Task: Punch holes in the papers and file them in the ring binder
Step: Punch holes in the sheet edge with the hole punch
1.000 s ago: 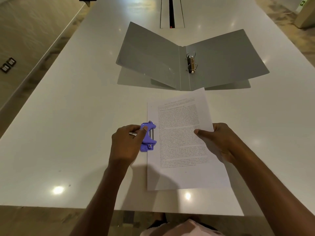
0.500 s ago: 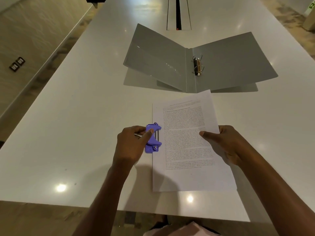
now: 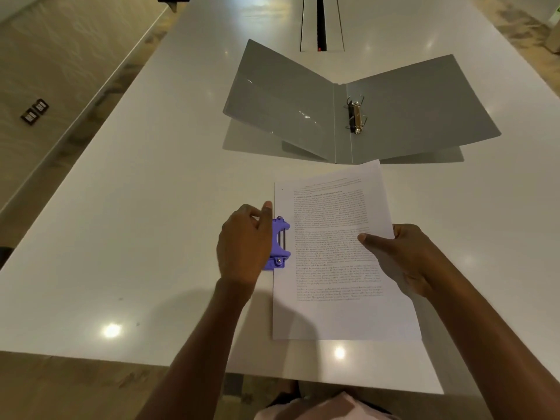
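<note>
A printed sheet of paper lies on the white table in front of me. A purple hole punch sits over the middle of the paper's left edge. My left hand rests on top of the punch, fingers curled over it and thumb raised. My right hand pinches the paper's right edge, thumb on top of the text. Beyond the paper a grey ring binder lies open, its metal rings apart at the spine.
The white table runs far ahead, with a cable slot in its middle behind the binder. Its near edge is just below the paper. Floor lies to the left, with two dark outlet plates.
My left hand has shifted from gripping the punch at its side to lying over its top, thumb lifted. The paper and my right hand stay in place.
</note>
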The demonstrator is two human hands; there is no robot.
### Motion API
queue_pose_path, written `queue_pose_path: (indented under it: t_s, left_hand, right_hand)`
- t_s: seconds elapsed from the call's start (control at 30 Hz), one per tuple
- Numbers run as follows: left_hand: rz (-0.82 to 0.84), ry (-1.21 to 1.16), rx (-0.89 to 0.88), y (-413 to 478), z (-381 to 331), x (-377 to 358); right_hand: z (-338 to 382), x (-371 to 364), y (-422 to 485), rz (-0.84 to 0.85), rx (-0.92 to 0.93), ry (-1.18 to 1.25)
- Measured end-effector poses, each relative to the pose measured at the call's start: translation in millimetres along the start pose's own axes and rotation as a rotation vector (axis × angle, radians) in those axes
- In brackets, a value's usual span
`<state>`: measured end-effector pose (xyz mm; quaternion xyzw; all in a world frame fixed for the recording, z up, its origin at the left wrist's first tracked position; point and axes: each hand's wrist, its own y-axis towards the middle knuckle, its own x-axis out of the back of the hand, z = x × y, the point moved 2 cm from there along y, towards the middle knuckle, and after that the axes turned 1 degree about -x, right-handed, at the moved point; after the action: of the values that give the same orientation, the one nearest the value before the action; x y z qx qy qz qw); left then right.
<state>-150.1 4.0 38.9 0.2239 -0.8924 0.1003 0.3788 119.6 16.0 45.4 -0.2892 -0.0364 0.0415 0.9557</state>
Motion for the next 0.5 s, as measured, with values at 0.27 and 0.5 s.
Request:
queue_pose_path:
  t_s: [0.27,0.5]
  left_hand:
    - [-0.012,0.029,0.014,7.0,-3.4,-11.3]
    - [0.132,-0.041,0.065,11.9,-3.6,3.9]
  right_hand:
    - [-4.0,2.0,-0.5,-0.002,0.001,0.014]
    - [-4.0,0.2,-1.9,-0.006,0.018,0.051]
